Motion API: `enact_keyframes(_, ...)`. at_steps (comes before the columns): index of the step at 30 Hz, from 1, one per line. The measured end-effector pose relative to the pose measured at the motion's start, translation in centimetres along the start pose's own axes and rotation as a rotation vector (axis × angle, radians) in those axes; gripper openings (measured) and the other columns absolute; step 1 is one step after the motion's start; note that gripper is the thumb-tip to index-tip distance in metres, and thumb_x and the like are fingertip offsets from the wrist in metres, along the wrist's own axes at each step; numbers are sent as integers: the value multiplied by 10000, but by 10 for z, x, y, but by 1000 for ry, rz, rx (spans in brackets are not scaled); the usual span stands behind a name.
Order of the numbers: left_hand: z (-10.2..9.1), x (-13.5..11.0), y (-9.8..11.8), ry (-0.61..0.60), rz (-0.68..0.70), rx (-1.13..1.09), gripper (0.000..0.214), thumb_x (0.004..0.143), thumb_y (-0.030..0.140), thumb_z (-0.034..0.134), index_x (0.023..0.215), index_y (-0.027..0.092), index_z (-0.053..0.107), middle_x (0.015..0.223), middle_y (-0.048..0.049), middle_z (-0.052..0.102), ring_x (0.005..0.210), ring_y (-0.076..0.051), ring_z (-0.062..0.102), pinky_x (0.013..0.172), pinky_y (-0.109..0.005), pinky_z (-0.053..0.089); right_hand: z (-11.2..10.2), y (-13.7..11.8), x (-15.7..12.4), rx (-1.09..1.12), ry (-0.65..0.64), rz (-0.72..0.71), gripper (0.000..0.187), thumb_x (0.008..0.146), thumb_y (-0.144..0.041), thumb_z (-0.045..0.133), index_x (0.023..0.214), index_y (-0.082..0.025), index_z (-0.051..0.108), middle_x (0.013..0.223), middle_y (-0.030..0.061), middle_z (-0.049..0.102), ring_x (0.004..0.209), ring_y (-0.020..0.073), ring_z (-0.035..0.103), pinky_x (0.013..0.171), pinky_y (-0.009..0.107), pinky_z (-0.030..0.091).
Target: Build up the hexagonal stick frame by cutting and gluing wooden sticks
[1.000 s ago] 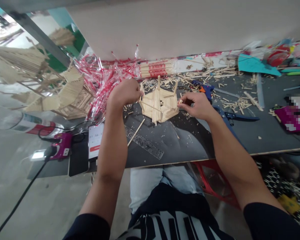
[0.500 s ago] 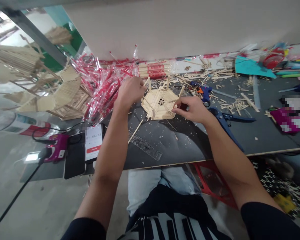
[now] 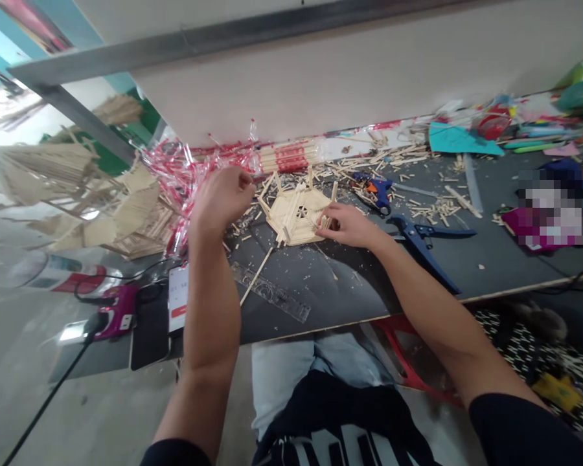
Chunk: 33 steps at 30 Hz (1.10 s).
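Observation:
A hexagonal platform of pale wooden sticks [image 3: 291, 213] lies on the dark table, with short posts standing at its corners and a small star-shaped opening near its middle. My right hand [image 3: 344, 225] is closed at the platform's front right corner, thumb and fingers pinching a short wooden stick there, mostly covered by the fingers. To the left and slightly above the platform, my left hand [image 3: 223, 197] hovers apart from it, fingers curled together. Whatever its fingertips hold, if anything, is too small to make out. A loose stick [image 3: 256, 277] crosses a clear ruler [image 3: 276, 294] in front.
Blue cutters [image 3: 425, 246] and a blue glue gun [image 3: 379, 194] lie to the right among stick offcuts. Red-and-clear wrappers [image 3: 175, 175] and a larger stick model [image 3: 121, 207] crowd the left. A phone [image 3: 176, 301] lies near the front left edge.
My left hand has drawn away from the platform to the left. My right hand stays at the platform's right corner. The head view has tilted up and shifted slightly.

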<state>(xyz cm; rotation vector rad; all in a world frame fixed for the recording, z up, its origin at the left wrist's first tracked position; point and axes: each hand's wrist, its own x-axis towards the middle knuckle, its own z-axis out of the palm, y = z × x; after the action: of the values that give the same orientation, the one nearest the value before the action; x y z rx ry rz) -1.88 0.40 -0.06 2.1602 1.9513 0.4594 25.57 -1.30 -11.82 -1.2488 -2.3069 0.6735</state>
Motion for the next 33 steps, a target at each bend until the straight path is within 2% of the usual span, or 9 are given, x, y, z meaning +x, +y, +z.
enact_keyframes(4, -38, -38, 10, 114, -43, 68, 267, 891, 402, 568, 1017, 232, 731, 986, -61, 764, 896, -244, 662, 892, -387, 505, 10, 10, 1, 23, 51, -11, 282, 860, -416, 755, 1020, -188, 714, 1243, 152, 606, 1100, 297, 650, 1005, 460, 535)
enact_keyframes(8, -46, -66, 13, 119, 55, 73, 272, 955, 400, 538, 1035, 238, 741, 904, -24, 763, 818, -194, 668, 874, -340, 487, 14, 14, 0, 53, 36, 25, 329, 836, -432, 794, 1053, -201, 703, 1288, 141, 558, 1008, 270, 656, 964, 468, 572)
enact_keyframes(11, -31, -77, 11, 86, 46, 132, 307, 985, 400, 523, 1065, 213, 753, 920, -43, 775, 824, -207, 677, 836, -346, 470, 12, 14, -1, 64, 25, 30, 325, 839, -420, 799, 1063, -206, 701, 1303, 138, 554, 911, 239, 644, 929, 479, 586)
enact_keyframes(14, -4, -91, 5, -64, 47, 194, 290, 996, 331, 519, 1075, 181, 755, 1028, -90, 796, 917, -250, 700, 825, -356, 467, 11, 16, -1, 74, 31, 14, 330, 828, -403, 816, 1072, -212, 702, 1297, 135, 571, 888, 232, 635, 894, 474, 598)
enact_keyframes(18, 32, -137, -9, -197, 47, 206, 296, 1036, 327, 478, 1058, 234, 758, 1077, -68, 788, 980, -246, 713, 779, -328, 498, 10, 18, 0, 82, 23, 35, 360, 801, -391, 845, 1078, -210, 703, 1308, 128, 578, 776, 189, 620, 877, 477, 602)
enact_keyframes(20, 46, -169, -19, -150, 59, 193, 297, 1044, 310, 477, 1025, 244, 766, 1047, -57, 787, 983, -228, 720, 754, -309, 522, 9, 18, 0, 78, 20, 47, 369, 792, -403, 851, 1072, -207, 710, 1311, 124, 586, 742, 172, 612, 885, 478, 598)
enact_keyframes(23, 60, -216, -30, 41, 141, 158, 279, 1046, 271, 501, 1023, 247, 777, 1047, -50, 795, 993, -207, 723, 822, -301, 567, 9, 20, 0, 83, 45, 46, 386, 760, -412, 872, 1050, -200, 732, 1285, 119, 615, 728, 166, 617, 884, 476, 595)
enact_keyframes(26, 71, -247, -34, 170, 94, 182, 237, 1044, 243, 533, 1054, 213, 768, 1030, -61, 795, 976, -199, 729, 853, -295, 583, 11, 23, 0, 94, 107, 45, 412, 702, -388, 915, 1029, -197, 752, 1260, 118, 645, 715, 166, 624, 898, 496, 594)
enact_keyframes(33, 90, -258, -31, 216, -91, 168, 272, 1058, 229, 501, 1170, 187, 746, 1149, -103, 790, 1047, -235, 725, 887, -330, 580, 5, 22, -1, 167, 122, 50, 404, 630, -378, 944, 934, -193, 753, 1261, 140, 701, 772, 201, 681, 856, 497, 619)
